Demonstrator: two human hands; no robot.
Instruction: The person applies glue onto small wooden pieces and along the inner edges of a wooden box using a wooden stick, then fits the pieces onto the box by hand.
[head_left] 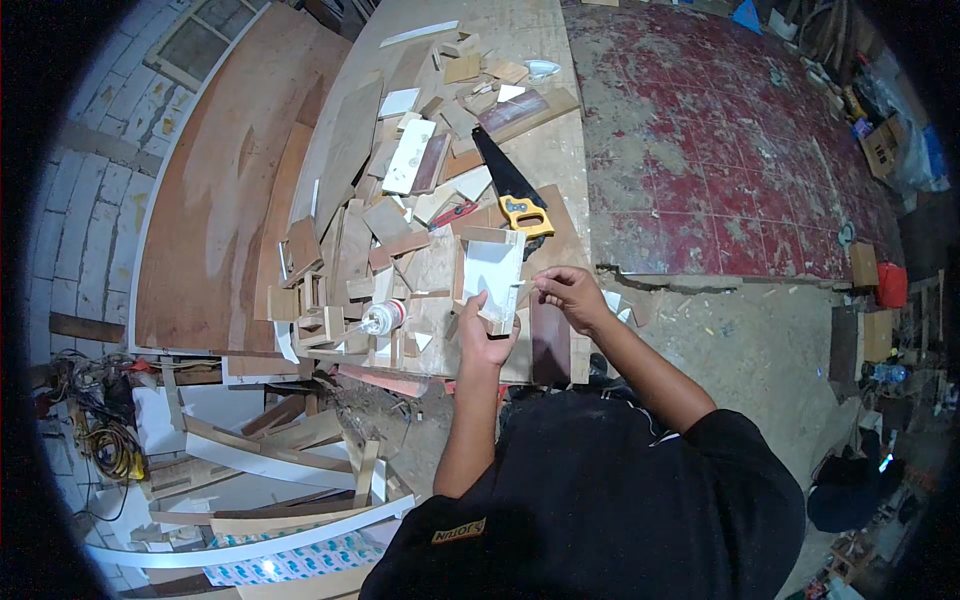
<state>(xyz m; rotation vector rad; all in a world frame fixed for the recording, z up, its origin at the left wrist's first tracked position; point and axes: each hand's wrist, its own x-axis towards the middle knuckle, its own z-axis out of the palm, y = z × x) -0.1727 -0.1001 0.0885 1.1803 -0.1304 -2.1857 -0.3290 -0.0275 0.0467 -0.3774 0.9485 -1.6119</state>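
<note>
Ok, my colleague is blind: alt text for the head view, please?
A person's left-hand grip holds a shallow, white-bottomed wooden box; the right-hand grip is pinched near its right side, any held piece too small to tell. Beyond, a yellow-handled handsaw and wood offcuts lie on a worktable.

We look down from a person's head, through the left one of two wide fisheye cameras worn side by side. The view is upright and faces forward and down past the chest: a dark shirt (590, 490) fills much of the lower edge, close to us. The left grip (489, 338) and the right grip (567, 294) sit near the middle, a little farther off. Beyond them, a table (510, 22) runs away toward the top. The lens also takes in a block wall (95, 220) at left and a red tiled floor (680, 150) at upper right, with straight edges bending toward its dark, rounded border.
</note>
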